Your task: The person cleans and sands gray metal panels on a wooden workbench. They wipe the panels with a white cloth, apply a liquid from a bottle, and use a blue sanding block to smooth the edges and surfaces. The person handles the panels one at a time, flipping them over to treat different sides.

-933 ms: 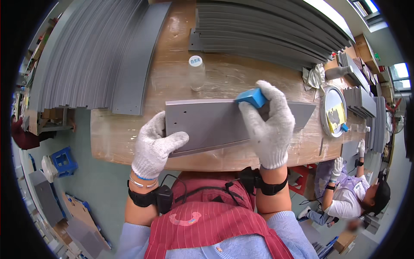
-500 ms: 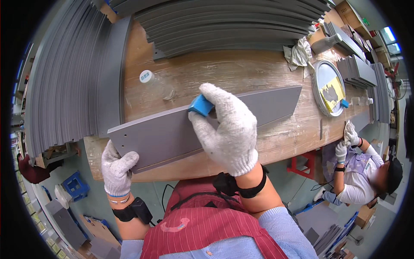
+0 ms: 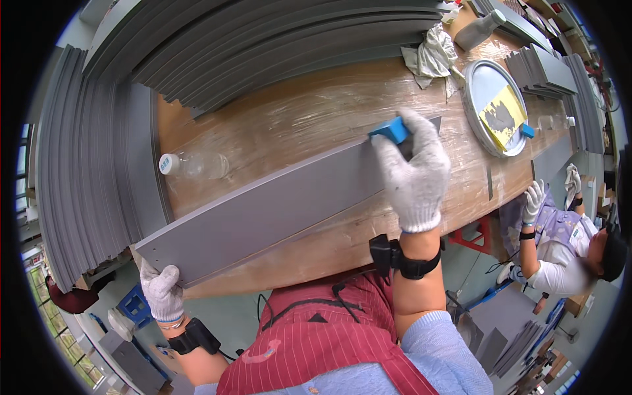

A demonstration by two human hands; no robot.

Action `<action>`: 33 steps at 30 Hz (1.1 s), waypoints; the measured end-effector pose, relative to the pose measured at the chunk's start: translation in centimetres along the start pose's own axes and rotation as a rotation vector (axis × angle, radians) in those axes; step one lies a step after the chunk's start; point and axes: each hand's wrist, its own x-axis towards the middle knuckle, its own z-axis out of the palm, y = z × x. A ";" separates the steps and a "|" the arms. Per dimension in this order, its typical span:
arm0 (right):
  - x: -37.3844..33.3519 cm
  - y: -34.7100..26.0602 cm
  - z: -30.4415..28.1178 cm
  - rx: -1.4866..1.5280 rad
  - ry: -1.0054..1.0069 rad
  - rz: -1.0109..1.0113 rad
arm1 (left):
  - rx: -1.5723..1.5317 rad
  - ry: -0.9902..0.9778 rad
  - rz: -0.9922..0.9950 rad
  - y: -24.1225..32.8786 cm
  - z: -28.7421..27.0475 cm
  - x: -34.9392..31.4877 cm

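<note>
A long grey board (image 3: 263, 207) stands on edge and slants across the wooden table in front of me. My left hand (image 3: 162, 291), in a white knit glove, pinches its lower left corner, thumb on the near face. Near the board's far right end, my gloved right hand (image 3: 419, 178) grips a small blue block (image 3: 390, 131) between thumb and fingers. The block rests against the board's upper edge. My right palm and fingers hide part of the board's right end.
Stacked grey boards (image 3: 85, 164) line the left and back. A clear bottle (image 3: 204, 164) lies beyond the board. Rightward are a crumpled cloth (image 3: 433, 56), a grey bottle (image 3: 480, 29) and a round lid (image 3: 469, 108) bearing a yellow sheet (image 3: 500, 118). A co-worker (image 3: 559, 250) works at right.
My right hand has slid the blue block rightward along the board's upper edge. The board's left end and my left hand sit lower and further left in view. The co-worker's hands have moved apart.
</note>
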 end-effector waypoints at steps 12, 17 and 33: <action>2.2 4.2 -1.4 -0.207 -0.046 -0.159 | 0.022 0.049 -0.038 -0.2 0.3 0.1; 6.2 9.7 -4.8 -0.290 0.120 0.012 | 0.043 0.053 -0.037 -0.1 0.6 0.5; 7.5 11.8 -5.9 -0.359 0.116 -0.091 | 0.089 0.028 -0.072 -0.2 -0.7 0.8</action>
